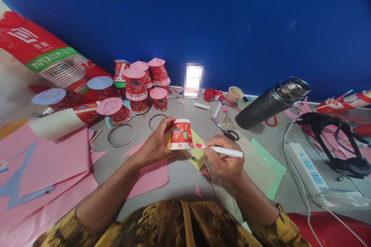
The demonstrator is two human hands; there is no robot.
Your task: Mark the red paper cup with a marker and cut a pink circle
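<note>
My left hand [156, 141] grips a red printed paper cup [181, 133] from its left side, with the cup's base facing up. Between the fingers of my right hand [226, 158] is a white marker pen [226, 151] with a red tip end. That tip meets the white band at the cup's lower right edge. Below the cup, part of a yellow paper sheet [199, 156] shows, with a blue-ended pen [189, 154] lying on it. Black-handled scissors [228, 132] rest just beyond my right hand.
Several red cups with pink paper tops [135, 85] stand at the back left, beside a paper cup package [63, 61]. Pink sheets [55, 158] cover the left side. On the right are a dark flask [269, 104], a green sheet [268, 170], a power strip [310, 171] and a black strapped frame [344, 154].
</note>
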